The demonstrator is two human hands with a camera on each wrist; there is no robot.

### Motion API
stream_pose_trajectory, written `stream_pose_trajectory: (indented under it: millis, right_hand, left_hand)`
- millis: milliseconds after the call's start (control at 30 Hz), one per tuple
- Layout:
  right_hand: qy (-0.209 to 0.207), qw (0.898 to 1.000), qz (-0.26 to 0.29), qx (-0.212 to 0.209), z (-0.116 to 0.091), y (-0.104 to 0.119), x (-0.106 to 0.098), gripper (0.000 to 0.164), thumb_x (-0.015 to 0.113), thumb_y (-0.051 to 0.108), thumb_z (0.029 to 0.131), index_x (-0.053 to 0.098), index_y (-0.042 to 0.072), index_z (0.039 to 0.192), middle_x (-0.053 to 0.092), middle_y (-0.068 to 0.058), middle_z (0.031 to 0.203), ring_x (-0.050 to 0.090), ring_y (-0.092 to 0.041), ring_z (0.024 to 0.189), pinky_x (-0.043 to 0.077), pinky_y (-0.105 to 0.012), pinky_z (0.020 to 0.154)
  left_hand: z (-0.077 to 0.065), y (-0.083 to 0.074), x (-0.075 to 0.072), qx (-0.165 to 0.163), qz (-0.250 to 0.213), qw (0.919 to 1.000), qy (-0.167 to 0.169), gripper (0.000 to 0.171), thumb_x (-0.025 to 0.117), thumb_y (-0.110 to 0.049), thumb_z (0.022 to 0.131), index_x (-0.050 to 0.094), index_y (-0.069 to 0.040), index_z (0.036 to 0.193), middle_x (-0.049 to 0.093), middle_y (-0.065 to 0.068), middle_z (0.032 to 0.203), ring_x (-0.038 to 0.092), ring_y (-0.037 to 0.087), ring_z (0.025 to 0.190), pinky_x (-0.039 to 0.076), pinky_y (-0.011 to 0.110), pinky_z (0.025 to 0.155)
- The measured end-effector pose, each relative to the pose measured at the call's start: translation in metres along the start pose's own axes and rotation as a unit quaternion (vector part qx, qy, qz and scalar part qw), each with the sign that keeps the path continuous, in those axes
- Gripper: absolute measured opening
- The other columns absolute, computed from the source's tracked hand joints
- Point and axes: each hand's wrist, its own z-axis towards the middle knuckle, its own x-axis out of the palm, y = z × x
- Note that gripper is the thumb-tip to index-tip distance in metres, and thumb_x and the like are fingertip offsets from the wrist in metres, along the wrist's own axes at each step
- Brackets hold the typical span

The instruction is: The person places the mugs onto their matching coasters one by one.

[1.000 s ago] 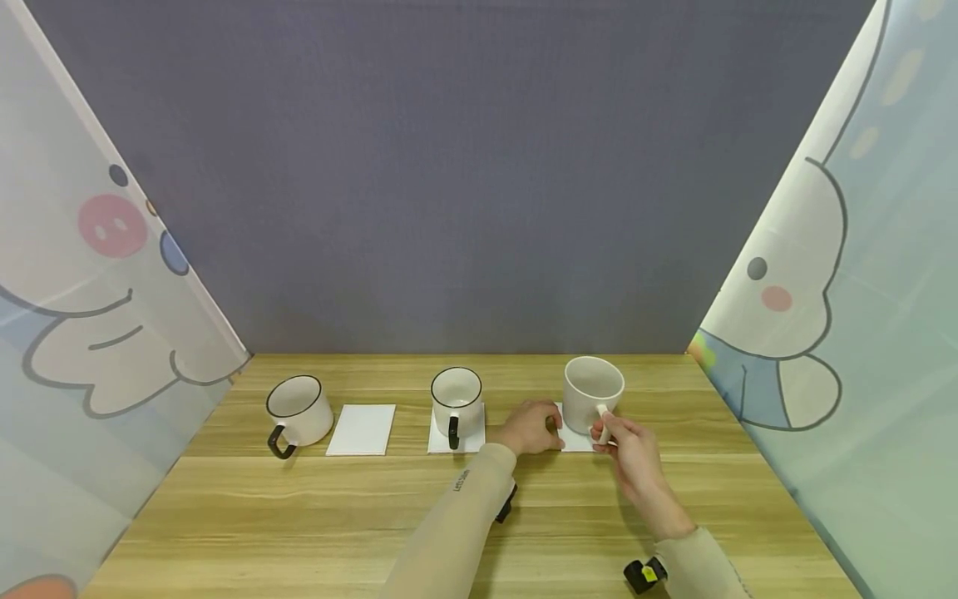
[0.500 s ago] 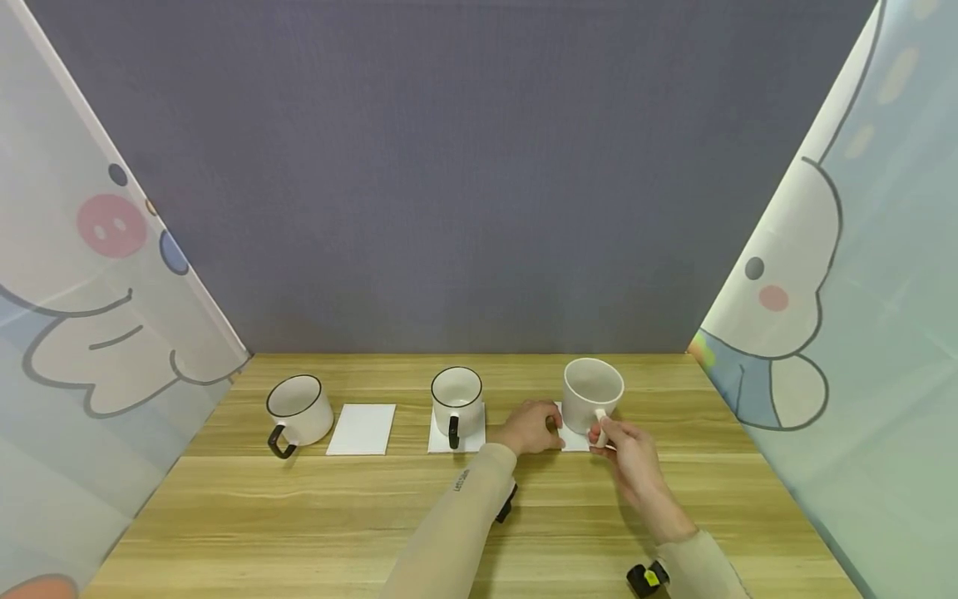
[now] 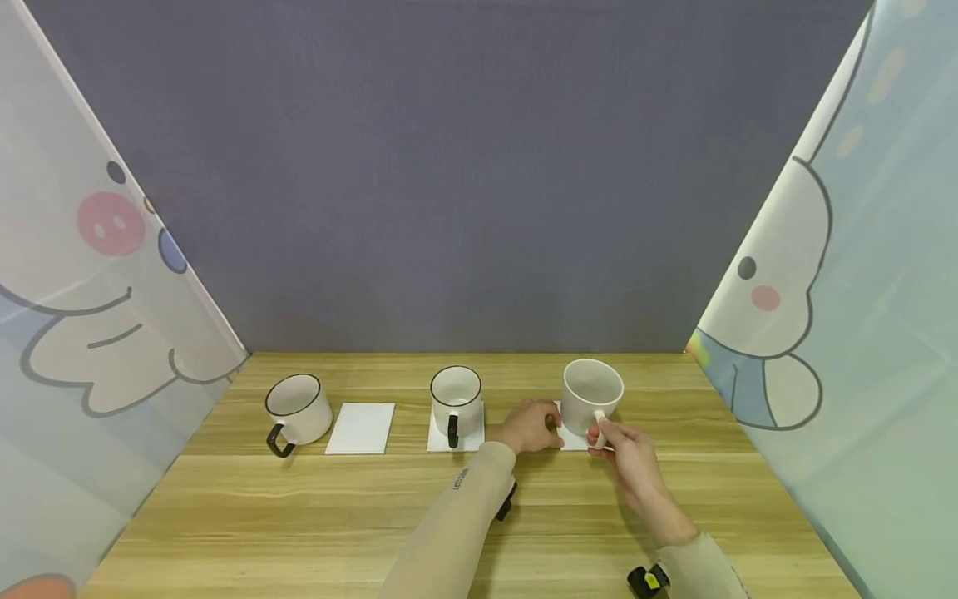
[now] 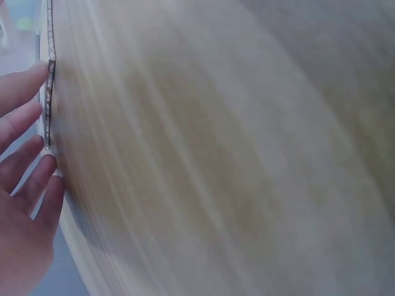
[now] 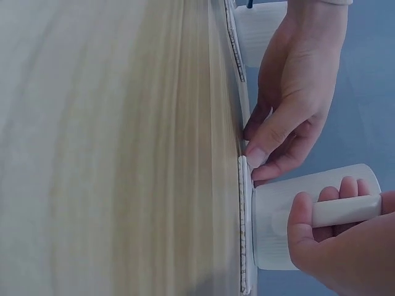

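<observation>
In the head view, a plain white mug (image 3: 586,409) stands on a square white coaster (image 3: 573,441) at the right. My right hand (image 3: 634,462) grips its handle, thumb and curled fingers wrapped round it in the right wrist view. My left hand (image 3: 528,427) holds the coaster's left side between thumb and fingers. The right wrist view has the left thumb (image 5: 258,154) right at the coaster's corner. Left fingers (image 4: 24,163) reach the coaster's edge in the left wrist view. The mug's base sits close against the coaster.
A black-rimmed white mug (image 3: 464,416) stands on the middle coaster (image 3: 435,441). Farther left lies a bare coaster (image 3: 361,428), with another black-rimmed mug (image 3: 301,420) beside it on the wooden table (image 3: 299,524). A grey backdrop (image 3: 479,183) rises behind.
The plain mug has shifted very slightly toward me, and its handle has turned a little to the left with my right hand. My left hand keeps its place at the coaster.
</observation>
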Motion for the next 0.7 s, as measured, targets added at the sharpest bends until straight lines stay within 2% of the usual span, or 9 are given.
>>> stream_pose_trajectory:
  millis: [200,333,433,567,700]
  right_hand:
    - [0.007,1.0,-0.021,0.005,0.002,-0.003,-0.002,0.033,0.052,0.012,0.107,0.06,-0.02,0.108,0.065,-0.004,0.085,0.064,-0.012,0.082,0.058,-0.028,0.078]
    - [0.007,1.0,-0.028,0.004,0.001,-0.005,-0.003,0.033,0.052,0.013,0.107,0.061,-0.019,0.106,0.065,-0.005,0.085,0.064,-0.012,0.083,0.058,-0.028,0.077]
    - [0.009,0.999,-0.033,0.0,0.001,-0.005,-0.003,0.033,0.052,0.013,0.107,0.062,-0.018,0.104,0.065,-0.005,0.085,0.064,-0.012,0.083,0.058,-0.028,0.077]
    - [0.018,0.999,-0.041,-0.01,0.001,-0.005,-0.004,0.034,0.052,0.014,0.107,0.063,-0.018,0.103,0.065,-0.005,0.085,0.064,-0.012,0.083,0.059,-0.028,0.077]
    - [0.027,0.998,-0.045,-0.021,0.002,-0.006,-0.006,0.034,0.053,0.014,0.107,0.063,-0.018,0.101,0.065,-0.005,0.085,0.064,-0.012,0.083,0.059,-0.027,0.076]
  left_hand:
    - [0.0,-0.003,-0.003,-0.009,0.015,0.9996,0.021,0.024,0.088,-0.028,0.078,0.071,-0.019,0.091,0.066,-0.008,0.094,0.058,0.012,0.089,0.048,0.026,0.078]
    - [-0.001,-0.01,-0.01,-0.033,0.015,0.9986,0.038,0.024,0.087,-0.029,0.079,0.071,-0.017,0.091,0.066,-0.007,0.09,0.058,0.011,0.082,0.049,0.026,0.074]
    - [-0.004,-0.016,-0.019,-0.045,0.011,0.9982,0.037,0.022,0.085,-0.027,0.081,0.07,-0.014,0.091,0.066,-0.005,0.088,0.059,0.012,0.081,0.05,0.028,0.073]
    - [-0.007,-0.021,-0.026,-0.034,0.011,0.999,0.026,0.018,0.08,-0.027,0.085,0.069,-0.013,0.092,0.066,-0.004,0.087,0.058,0.012,0.08,0.05,0.028,0.072]
    - [-0.01,-0.022,-0.029,-0.01,0.028,0.9994,0.019,0.015,0.075,-0.023,0.088,0.064,-0.015,0.083,0.06,-0.006,0.079,0.054,0.011,0.073,0.046,0.027,0.064]
